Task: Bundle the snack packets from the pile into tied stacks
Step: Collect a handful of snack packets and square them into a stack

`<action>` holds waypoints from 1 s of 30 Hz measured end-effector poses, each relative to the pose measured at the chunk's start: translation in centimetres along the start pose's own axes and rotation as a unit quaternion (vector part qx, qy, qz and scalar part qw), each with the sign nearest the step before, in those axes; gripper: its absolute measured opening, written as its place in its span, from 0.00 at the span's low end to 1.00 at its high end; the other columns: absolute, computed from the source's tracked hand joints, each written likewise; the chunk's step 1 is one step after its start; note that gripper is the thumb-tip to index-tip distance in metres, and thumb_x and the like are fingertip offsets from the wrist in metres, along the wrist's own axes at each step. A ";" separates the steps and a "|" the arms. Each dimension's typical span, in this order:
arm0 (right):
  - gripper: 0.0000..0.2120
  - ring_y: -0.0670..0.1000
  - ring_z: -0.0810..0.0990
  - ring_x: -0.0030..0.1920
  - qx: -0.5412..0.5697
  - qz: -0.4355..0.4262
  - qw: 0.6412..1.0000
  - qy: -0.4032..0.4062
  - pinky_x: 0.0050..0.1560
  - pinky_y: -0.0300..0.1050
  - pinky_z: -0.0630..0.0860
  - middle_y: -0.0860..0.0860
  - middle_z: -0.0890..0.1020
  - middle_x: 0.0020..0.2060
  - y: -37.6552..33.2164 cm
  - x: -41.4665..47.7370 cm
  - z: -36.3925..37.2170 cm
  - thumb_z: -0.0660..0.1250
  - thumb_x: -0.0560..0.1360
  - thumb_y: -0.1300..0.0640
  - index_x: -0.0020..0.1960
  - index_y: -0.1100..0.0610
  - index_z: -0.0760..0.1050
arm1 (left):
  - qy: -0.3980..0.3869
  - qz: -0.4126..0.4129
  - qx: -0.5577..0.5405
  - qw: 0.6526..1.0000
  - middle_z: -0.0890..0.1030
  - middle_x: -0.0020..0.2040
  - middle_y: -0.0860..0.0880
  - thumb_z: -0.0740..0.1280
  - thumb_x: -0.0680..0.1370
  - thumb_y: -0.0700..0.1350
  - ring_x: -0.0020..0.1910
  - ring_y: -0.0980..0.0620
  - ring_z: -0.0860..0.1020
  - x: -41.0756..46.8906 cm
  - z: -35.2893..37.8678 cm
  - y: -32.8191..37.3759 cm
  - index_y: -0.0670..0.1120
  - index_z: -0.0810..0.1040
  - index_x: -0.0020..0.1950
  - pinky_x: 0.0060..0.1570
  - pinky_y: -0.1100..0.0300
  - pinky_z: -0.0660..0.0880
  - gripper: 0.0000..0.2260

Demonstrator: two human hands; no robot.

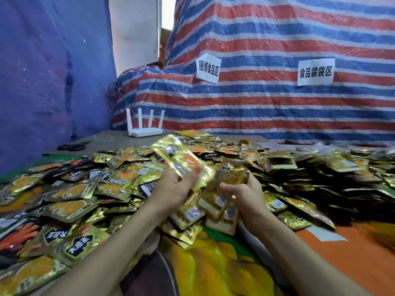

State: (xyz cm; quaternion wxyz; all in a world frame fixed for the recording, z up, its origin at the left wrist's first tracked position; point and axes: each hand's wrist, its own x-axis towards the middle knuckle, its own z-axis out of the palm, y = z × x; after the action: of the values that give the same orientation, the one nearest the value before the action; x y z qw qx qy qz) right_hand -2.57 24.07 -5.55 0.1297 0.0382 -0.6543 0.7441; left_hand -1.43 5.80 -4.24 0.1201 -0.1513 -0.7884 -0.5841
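- While the pile of snack packets (85, 189) covers most of the table (111, 142) from its left edge to its right edge, a cloth (213, 263) printed in orange and yellow shows at the near middle.
- The packets are flat rectangular foil pouches. They are glossy gold with crinkled sealed rims, dark label patches with white characters, orange food pictures and white barcode stickers.
- The left hand (171, 186) pinches one gold packet (183, 161) at its lower end with curled fingers. The packet is blurred and tilts up over the middle of the pile.
- The right hand (243, 193) grips a stack of packets (222, 201), thumb laid across the top and fingers curled round the far side. The stack is unevenly fanned, barcodes up, just beside the left hand.
- Towards the far left corner stands a white plastic router (145, 131) with four upright antennas. Black-handled scissors (72, 146) lie near the left edge.
- Behind the table hangs a crinkled striped tarpaulin (256, 103) in red, white and blue, bearing two paper signs (208, 68).
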 end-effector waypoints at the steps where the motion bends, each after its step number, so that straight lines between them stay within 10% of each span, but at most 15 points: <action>1: 0.15 0.58 0.86 0.45 0.019 -0.002 1.000 0.013 0.44 0.53 0.83 0.56 0.86 0.45 -0.1 0.1 0.0 0.68 0.72 0.75 0.53 0.59 0.77 | -0.091 -0.009 -0.003 0.996 0.72 0.27 0.46 0.67 0.73 0.63 0.25 0.50 0.67 -0.4 0.1 0.1 0.43 0.75 0.31 0.27 0.59 0.62 0.24; 3: 0.15 0.56 0.86 0.39 0.058 -0.005 0.998 0.016 0.36 0.51 0.83 0.53 0.86 0.38 -0.4 0.0 0.2 0.64 0.70 0.76 0.49 0.58 0.77 | -0.195 -0.034 0.053 0.979 0.79 0.30 0.49 0.72 0.75 0.57 0.27 0.51 0.74 -0.9 0.8 0.2 0.43 0.82 0.36 0.29 0.61 0.69 0.18; 8: 0.14 0.51 0.83 0.36 0.119 -0.097 0.988 -0.015 0.29 0.47 0.80 0.51 0.83 0.34 -0.5 -1.3 1.1 0.57 0.66 0.65 0.45 0.58 0.78 | -0.102 -0.073 0.179 0.976 0.72 0.23 0.49 0.79 0.69 0.56 0.23 0.51 0.68 -0.4 1.1 0.8 0.42 0.75 0.25 0.33 0.57 0.65 0.23; 11: 0.16 0.63 0.84 0.49 0.084 -0.138 0.985 -0.066 0.47 0.67 0.82 0.61 0.85 0.48 -0.1 -1.9 1.8 0.64 0.71 0.45 0.51 0.55 0.80 | -0.101 -0.091 0.201 0.970 0.82 0.33 0.54 0.75 0.59 0.59 0.35 0.51 0.80 -1.1 1.2 1.0 0.51 0.83 0.35 0.42 0.55 0.77 0.13; 14: 0.26 0.58 0.85 0.52 -0.016 -0.158 0.984 -0.081 0.58 0.64 0.80 0.55 0.86 0.50 0.3 -2.0 1.7 0.72 0.64 0.27 0.53 0.44 0.80 | -0.081 -0.108 0.188 0.973 0.84 0.51 0.51 0.74 0.60 0.51 0.52 0.49 0.82 -1.5 1.7 1.2 0.55 0.81 0.49 0.57 0.49 0.79 0.18; 19: 0.22 0.53 0.86 0.44 0.017 -0.189 0.980 -0.052 0.44 0.48 0.83 0.53 0.85 0.42 0.4 -2.1 1.9 0.70 0.73 0.34 0.50 0.53 0.79 | -0.017 -0.099 0.151 0.983 0.71 0.60 0.46 0.74 0.66 0.46 0.59 0.45 0.74 -1.5 2.5 2.1 0.48 0.62 0.70 0.58 0.51 0.77 0.35; 24: 0.28 0.45 0.81 0.33 -0.013 -0.216 0.976 0.031 0.33 0.38 0.76 0.47 0.81 0.31 -0.3 -2.4 1.7 0.62 0.77 0.32 0.43 0.58 0.75 | -0.117 -0.120 -0.141 0.976 0.80 0.42 0.41 0.69 0.64 0.44 0.42 0.43 0.79 -2.5 4.1 2.7 0.39 0.76 0.54 0.49 0.43 0.79 0.21; 30: 0.32 0.58 0.87 0.40 0.066 -0.149 0.986 0.029 0.39 0.52 0.84 0.58 0.87 0.38 -1.6 -2.3 -0.1 0.57 0.71 0.27 0.40 0.53 0.86 | -0.101 0.013 0.166 0.981 0.76 0.52 0.54 0.66 0.65 0.58 0.56 0.49 0.76 -3.0 5.8 2.8 0.51 0.72 0.61 0.59 0.52 0.76 0.26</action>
State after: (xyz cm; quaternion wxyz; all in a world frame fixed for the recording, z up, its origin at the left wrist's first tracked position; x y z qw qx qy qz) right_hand 0.03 23.98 -4.55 0.2547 0.1220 -0.5866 0.7591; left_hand 2.32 11.85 -4.52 0.0705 -0.1977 -0.8804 -0.4252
